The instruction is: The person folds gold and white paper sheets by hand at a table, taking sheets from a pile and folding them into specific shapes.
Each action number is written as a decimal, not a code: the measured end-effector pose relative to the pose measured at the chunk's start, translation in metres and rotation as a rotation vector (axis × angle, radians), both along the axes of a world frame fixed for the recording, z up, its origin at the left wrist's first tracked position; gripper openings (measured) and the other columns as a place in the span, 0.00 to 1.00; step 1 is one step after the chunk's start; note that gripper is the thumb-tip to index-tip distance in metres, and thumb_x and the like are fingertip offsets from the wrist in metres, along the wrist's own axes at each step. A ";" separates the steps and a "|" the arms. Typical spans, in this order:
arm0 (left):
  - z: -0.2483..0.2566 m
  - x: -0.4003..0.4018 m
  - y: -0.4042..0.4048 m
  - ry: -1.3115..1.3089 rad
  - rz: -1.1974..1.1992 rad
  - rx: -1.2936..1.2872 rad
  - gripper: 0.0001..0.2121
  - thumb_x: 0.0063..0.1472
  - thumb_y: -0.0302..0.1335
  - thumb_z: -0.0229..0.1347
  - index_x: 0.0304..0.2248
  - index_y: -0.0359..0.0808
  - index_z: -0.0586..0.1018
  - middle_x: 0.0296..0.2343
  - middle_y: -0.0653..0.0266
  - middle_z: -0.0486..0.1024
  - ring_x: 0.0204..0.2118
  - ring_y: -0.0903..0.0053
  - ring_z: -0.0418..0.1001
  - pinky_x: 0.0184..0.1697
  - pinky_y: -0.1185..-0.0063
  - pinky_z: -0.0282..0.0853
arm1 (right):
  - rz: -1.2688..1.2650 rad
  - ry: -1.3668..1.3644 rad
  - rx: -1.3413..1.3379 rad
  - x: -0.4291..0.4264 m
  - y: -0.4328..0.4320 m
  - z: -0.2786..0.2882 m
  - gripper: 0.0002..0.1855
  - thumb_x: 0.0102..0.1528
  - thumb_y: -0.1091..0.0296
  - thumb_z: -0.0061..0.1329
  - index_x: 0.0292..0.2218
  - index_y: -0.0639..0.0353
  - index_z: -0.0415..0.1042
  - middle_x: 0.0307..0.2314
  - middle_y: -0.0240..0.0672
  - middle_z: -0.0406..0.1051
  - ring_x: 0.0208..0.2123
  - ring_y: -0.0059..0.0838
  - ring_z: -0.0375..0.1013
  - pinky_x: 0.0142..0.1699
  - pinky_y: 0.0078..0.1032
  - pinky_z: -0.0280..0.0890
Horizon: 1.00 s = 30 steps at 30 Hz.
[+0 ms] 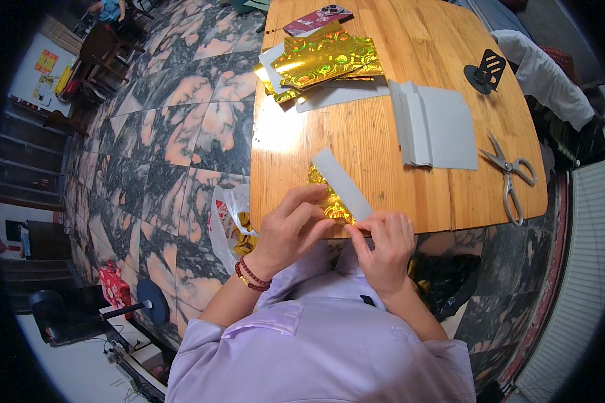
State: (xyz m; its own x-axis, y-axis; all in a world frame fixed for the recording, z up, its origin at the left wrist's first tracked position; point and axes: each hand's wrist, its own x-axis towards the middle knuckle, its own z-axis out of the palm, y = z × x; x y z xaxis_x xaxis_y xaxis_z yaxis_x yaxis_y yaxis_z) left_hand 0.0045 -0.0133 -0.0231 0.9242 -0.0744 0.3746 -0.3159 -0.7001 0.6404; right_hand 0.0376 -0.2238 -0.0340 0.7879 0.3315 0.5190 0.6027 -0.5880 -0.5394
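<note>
Near the front edge of the wooden table (426,206), a sheet of gold foil paper (336,207) lies with a pale grey strip folded along its right side. My right hand (386,247) pinches the lower right corner of this sheet between thumb and fingers. My left hand (293,221), with beaded bracelets at the wrist, has its fingers curled over the gold part on the left; thumb and index finger are apart. Farther back lies a pile of patterned gold foil sheets (333,58). Folded grey papers (446,128) sit to its right.
Metal scissors (507,169) lie spread at the table's right side, below a black stand (484,73). A phone in a dark red case (318,21) is at the back. A plastic bag (224,216) with gold pieces hangs beside the left edge. A person (112,11) sits far off at upper left.
</note>
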 end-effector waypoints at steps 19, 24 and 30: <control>-0.007 0.005 -0.006 -0.016 0.111 -0.044 0.11 0.54 0.21 0.71 0.29 0.33 0.78 0.52 0.53 0.73 0.42 0.70 0.80 0.44 0.75 0.79 | -0.028 0.034 -0.099 0.013 0.007 0.001 0.18 0.52 0.60 0.68 0.29 0.54 0.70 0.31 0.35 0.67 0.34 0.40 0.70 0.38 0.36 0.62; -0.009 0.006 -0.006 -0.008 0.130 -0.038 0.11 0.55 0.22 0.71 0.28 0.33 0.78 0.51 0.53 0.73 0.41 0.71 0.80 0.43 0.76 0.79 | -0.025 0.036 -0.132 0.014 0.007 0.001 0.18 0.52 0.60 0.68 0.29 0.54 0.69 0.32 0.36 0.67 0.34 0.40 0.70 0.38 0.37 0.62; -0.006 0.008 -0.009 0.004 0.155 -0.081 0.10 0.57 0.25 0.69 0.29 0.33 0.78 0.48 0.52 0.75 0.40 0.63 0.80 0.41 0.71 0.77 | -0.028 0.048 -0.140 0.015 0.007 0.002 0.18 0.51 0.61 0.68 0.29 0.54 0.68 0.32 0.35 0.66 0.34 0.39 0.70 0.37 0.36 0.62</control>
State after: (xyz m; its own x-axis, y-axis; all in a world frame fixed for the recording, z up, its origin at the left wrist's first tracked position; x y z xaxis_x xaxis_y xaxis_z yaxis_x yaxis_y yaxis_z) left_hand 0.0127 -0.0223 -0.0290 0.9238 0.0995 0.3697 -0.2053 -0.6864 0.6976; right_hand 0.0523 -0.2167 -0.0317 0.8205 0.3756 0.4309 0.5607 -0.6759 -0.4783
